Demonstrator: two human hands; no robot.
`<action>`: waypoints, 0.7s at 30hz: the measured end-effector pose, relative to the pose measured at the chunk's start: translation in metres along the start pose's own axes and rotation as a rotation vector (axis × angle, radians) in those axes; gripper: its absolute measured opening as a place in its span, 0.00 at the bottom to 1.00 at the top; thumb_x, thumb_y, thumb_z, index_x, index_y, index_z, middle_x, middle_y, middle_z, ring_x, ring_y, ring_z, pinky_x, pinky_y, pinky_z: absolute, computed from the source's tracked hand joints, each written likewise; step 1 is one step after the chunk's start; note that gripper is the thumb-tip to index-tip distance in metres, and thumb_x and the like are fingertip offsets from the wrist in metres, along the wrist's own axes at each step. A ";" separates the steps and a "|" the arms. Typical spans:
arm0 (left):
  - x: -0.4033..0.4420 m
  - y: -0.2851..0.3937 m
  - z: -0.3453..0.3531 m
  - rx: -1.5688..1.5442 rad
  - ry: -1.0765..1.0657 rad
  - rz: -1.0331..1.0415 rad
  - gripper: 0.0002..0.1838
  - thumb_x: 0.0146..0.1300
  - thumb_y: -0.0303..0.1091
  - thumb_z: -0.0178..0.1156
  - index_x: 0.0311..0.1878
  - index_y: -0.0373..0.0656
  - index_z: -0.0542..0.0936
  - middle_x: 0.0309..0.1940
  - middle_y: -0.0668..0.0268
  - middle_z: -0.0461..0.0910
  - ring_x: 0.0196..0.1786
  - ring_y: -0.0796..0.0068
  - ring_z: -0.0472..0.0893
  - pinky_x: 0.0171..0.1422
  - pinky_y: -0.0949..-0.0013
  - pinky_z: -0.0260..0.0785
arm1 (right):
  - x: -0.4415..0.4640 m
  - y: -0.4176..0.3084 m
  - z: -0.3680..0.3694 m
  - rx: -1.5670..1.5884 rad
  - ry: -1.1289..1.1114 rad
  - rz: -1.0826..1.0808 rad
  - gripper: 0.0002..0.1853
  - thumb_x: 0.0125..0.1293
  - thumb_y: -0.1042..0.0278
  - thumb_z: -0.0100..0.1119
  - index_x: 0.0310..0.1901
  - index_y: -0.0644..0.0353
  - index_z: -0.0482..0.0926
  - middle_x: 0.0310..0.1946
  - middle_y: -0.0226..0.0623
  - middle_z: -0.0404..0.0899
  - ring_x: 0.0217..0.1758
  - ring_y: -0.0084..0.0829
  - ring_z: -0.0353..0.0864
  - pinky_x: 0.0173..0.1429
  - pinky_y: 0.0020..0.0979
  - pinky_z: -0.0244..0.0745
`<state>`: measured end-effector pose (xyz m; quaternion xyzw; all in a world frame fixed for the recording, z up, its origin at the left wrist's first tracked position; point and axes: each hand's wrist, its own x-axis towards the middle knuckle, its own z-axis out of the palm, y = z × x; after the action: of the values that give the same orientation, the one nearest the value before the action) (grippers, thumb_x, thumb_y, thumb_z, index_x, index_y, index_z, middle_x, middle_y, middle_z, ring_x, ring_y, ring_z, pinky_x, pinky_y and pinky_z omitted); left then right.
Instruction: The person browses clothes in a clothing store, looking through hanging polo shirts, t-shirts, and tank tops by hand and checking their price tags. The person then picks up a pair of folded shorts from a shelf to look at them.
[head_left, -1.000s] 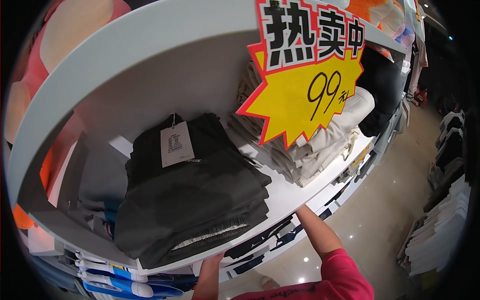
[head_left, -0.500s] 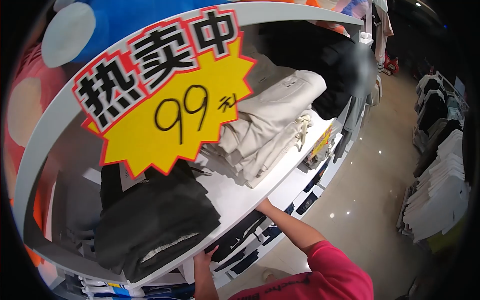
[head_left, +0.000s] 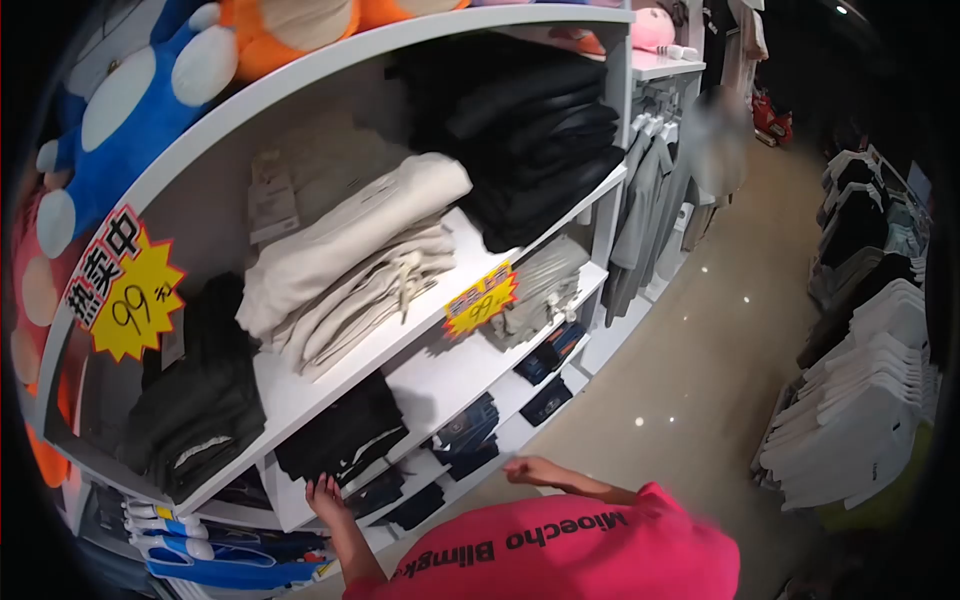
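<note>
My left hand [head_left: 326, 500] is at the front edge of the second shelf, fingers stretched out at the folded black trousers [head_left: 345, 430]. Whether the fingertips press on the cloth is hard to tell. My right hand [head_left: 532, 469] hangs in front of the lower shelves over the floor, fingers curled in and nothing visible in them. On the top shelf [head_left: 335, 385] above lie a dark folded pile [head_left: 200, 410], a stack of cream trousers [head_left: 350, 250] and a tall black stack [head_left: 520, 130].
Yellow price signs [head_left: 130, 300] hang on the shelf frame. Folded jeans [head_left: 465, 430] fill lower shelves. Grey garments [head_left: 640, 210] hang further along, and a rack of white shirts [head_left: 850, 400] stands across the aisle floor [head_left: 680, 350]. Plush toys [head_left: 130, 110] sit on top.
The view has moved back and turned, so the price sign looks smaller and further left. My right hand has come away from the shelf edge. My left hand now reaches to the black trousers.
</note>
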<state>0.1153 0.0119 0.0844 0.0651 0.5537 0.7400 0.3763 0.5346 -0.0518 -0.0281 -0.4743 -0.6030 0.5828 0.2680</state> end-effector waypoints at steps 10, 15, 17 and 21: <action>-0.183 -0.243 0.072 0.706 -0.944 -0.794 0.21 0.56 0.27 0.60 0.54 0.35 0.70 0.38 0.54 0.80 0.37 0.61 0.82 0.41 0.65 0.77 | -0.195 0.104 -0.153 0.097 0.294 0.611 0.16 0.59 0.60 0.52 0.41 0.63 0.80 0.38 0.47 0.81 0.42 0.37 0.79 0.48 0.34 0.72; -0.254 -0.266 0.183 0.870 -1.158 -0.686 0.18 0.60 0.29 0.58 0.52 0.33 0.71 0.39 0.55 0.80 0.39 0.67 0.82 0.43 0.70 0.75 | -0.201 0.140 -0.212 0.144 0.341 0.698 0.16 0.59 0.60 0.52 0.41 0.63 0.80 0.37 0.47 0.81 0.41 0.37 0.79 0.47 0.34 0.72; -0.270 -0.274 0.235 0.908 -1.170 -0.627 0.17 0.60 0.28 0.58 0.50 0.33 0.71 0.38 0.57 0.80 0.37 0.70 0.81 0.43 0.72 0.73 | -0.194 0.155 -0.242 0.147 0.336 0.720 0.16 0.58 0.60 0.52 0.41 0.63 0.80 0.37 0.48 0.81 0.41 0.37 0.79 0.47 0.34 0.72; -0.297 -0.316 0.342 0.835 -1.316 -0.243 0.15 0.59 0.26 0.58 0.49 0.34 0.72 0.37 0.59 0.80 0.35 0.75 0.80 0.41 0.75 0.71 | -0.179 0.190 -0.315 0.108 0.330 0.760 0.16 0.58 0.60 0.52 0.41 0.63 0.80 0.36 0.48 0.81 0.40 0.37 0.80 0.47 0.34 0.72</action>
<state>0.6545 0.1213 0.0340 0.5646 0.4528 0.2340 0.6492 0.9324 -0.0933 -0.1132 -0.7354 -0.3025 0.5872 0.1516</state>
